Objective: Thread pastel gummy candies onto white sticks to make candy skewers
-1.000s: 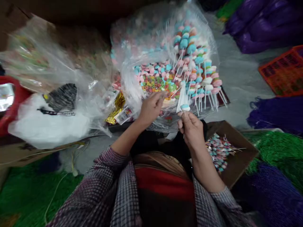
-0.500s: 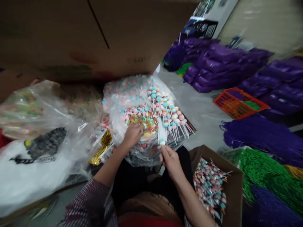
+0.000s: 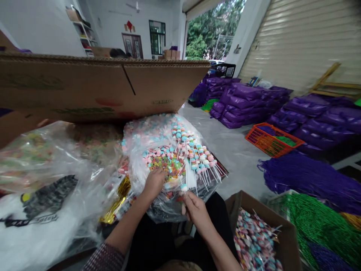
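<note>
My left hand [image 3: 153, 183] reaches into a clear plastic bag [image 3: 146, 139] and its curled fingers rest among loose coloured candies [image 3: 166, 162]. My right hand [image 3: 196, 210] is closed on a thin white stick [image 3: 188, 180] that carries a blue and white candy at its lower end. Just beyond it lies a fan of finished candy skewers [image 3: 194, 152] on white sticks, spread over the bag.
A brown carton [image 3: 275, 222] at my right holds wrapped lollipops [image 3: 254, 241]. A large cardboard box [image 3: 98, 86] stands behind the bag. White and clear bags [image 3: 42, 210] lie left. Purple sacks [image 3: 254, 98], an orange crate [image 3: 272, 139] and purple and green bead strands [image 3: 310, 195] fill the right floor.
The view has tilted up from my lap to the room. My left hand has moved deeper into the candies. My right hand keeps its hold on the stick.
</note>
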{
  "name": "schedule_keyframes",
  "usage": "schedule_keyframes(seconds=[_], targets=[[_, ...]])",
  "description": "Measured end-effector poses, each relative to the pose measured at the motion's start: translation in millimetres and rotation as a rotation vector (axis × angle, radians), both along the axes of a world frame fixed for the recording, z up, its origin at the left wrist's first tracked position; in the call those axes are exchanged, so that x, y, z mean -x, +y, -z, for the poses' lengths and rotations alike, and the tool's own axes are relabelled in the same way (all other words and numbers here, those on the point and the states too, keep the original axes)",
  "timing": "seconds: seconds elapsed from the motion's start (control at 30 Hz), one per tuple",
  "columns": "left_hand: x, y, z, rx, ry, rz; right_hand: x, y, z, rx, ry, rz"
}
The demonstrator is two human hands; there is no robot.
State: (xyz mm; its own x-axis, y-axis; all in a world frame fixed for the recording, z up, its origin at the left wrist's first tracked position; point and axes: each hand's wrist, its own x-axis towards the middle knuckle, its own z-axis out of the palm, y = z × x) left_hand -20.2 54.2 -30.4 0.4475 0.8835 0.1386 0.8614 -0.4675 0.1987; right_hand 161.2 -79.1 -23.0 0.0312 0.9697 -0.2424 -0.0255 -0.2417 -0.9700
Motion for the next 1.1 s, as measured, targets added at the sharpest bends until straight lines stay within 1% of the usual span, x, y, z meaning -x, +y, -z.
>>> schedule_keyframes(seconds=[0.2, 0.33, 0.43, 0.5, 0.6, 0.73, 0.83, 0.9, 0.97, 1.0, 1.1], targets=[[-3, 1, -0.9, 0.055, -0.076, -0.077, 0, 1, 0.3, -0.012, 0.008, 0.012], [-1, 7, -3.7, 0.092, -0.257, -0.135, -3, -1, 1.5, -0.012, 0.022, 0.017], [3, 11, -6.4, 0.123, -0.493, -0.185, -5, -1, 1.4, -0.003, 0.012, 0.03], [4, 12, -8.9, 0.157, -0.69, -0.238, -6, 0, -2.8, 0.0, -0.005, 0.032], [1, 9, -12.9, 0.258, -1.018, -0.329, -7, 0, -17.6, -0.05, -0.079, 0.015], [-8, 4, -14.5, 0.426, -1.42, -0.36, -3, 7, -37.5, -0.11, -0.149, -0.037], [-14, 1, -16.1, 0.508, -1.611, -0.37, 6, 16, -40.8, -0.137, -0.168, -0.107], [-17, -3, -20.0, 0.606, -1.79, -0.342, 13, 21, -39.5, -0.156, -0.177, -0.151], [-21, -7, -25.1, 0.685, -1.937, -0.32, 20, 26, -37.8, -0.172, -0.198, -0.165], [-23, -9, -27.5, 0.706, -1.982, -0.316, 22, 28, -37.2, -0.179, -0.211, -0.164], [-27, -13, -32.2, 0.717, -2.024, -0.315, 27, 33, -36.4, -0.193, -0.249, -0.161]])
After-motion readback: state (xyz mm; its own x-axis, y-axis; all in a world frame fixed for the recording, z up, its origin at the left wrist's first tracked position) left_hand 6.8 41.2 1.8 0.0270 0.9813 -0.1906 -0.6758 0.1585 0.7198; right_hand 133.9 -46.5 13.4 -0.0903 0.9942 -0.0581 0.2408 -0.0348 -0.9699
